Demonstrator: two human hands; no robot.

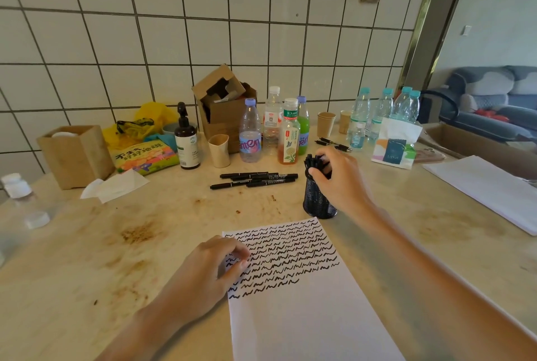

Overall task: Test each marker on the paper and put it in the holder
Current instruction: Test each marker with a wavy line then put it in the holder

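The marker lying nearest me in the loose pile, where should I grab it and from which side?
Pinch that marker around the middle of its barrel, coming straight down from above. It lies flat and pokes out left of the other markers, so its left half is free of neighbours. The right hand is busy at the mesh holder; the left hand looks freer, resting on the paper.

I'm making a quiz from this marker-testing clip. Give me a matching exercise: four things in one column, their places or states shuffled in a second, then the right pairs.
Things:
1. mesh holder
2. loose markers
3. paper
4. left hand

Places or states:
A. lying flat in a bunch on the table
B. resting on the paper's left edge
C. covered with black squiggles on its upper half
D. upright, markers inside, right hand at its top

Pairs: 1-D, 2-A, 3-C, 4-B
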